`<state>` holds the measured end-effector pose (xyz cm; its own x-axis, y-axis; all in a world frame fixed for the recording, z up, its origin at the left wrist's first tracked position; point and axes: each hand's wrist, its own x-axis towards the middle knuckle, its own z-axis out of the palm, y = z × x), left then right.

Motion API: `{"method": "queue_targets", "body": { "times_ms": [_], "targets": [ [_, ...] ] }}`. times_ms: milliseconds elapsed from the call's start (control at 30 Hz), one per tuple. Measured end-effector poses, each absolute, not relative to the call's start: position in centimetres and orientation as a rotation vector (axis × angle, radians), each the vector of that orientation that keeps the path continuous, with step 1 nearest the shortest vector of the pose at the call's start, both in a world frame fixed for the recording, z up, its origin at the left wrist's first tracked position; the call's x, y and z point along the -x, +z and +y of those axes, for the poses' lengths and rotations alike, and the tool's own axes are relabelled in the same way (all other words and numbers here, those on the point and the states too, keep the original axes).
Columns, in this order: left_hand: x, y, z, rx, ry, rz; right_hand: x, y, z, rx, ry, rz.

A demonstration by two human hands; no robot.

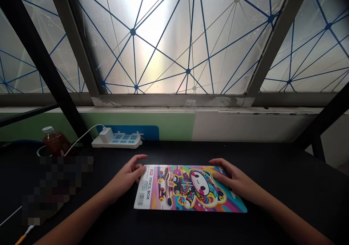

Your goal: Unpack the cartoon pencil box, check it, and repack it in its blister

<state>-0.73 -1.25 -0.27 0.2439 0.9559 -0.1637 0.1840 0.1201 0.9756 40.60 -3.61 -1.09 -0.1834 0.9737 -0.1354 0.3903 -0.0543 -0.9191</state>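
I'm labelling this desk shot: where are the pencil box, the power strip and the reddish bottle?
pencil box [191, 189]: head view, middle of its printed cartoon lid.
power strip [125, 139]: head view, on its blue socket row.
bottle [57, 143]: head view, on its reddish body.

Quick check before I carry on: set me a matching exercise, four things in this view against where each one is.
Things
1 pencil box
2 power strip
3 bottle
4 right hand

Places
A far left of the black desk
B resting on the cartoon end of the pencil box
C lying flat at the middle of the desk
D at the back by the green wall, with a white charger plugged in

Pairs: 1-C, 2-D, 3-A, 4-B
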Motion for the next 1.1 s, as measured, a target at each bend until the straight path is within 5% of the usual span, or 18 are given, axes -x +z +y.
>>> {"method": "queue_targets", "body": {
  "times_ms": [400, 667, 1100],
  "targets": [
    [1.4, 0.3, -1.0, -1.348, 0.733, 1.159, -41.4, -0.3, -3.3, 1.489, 1.261, -1.562],
    [1.4, 0.8, -2.5, -1.588, 1.262, 1.071, -40.1, 0.9, -5.6, 1.397, 0.608, -1.554],
    [3.7, -0.9, 0.0, -1.820, 0.601, 1.038, -40.3, 0.7, -5.9, 1.342, 0.844, -2.328]
  ]
}}
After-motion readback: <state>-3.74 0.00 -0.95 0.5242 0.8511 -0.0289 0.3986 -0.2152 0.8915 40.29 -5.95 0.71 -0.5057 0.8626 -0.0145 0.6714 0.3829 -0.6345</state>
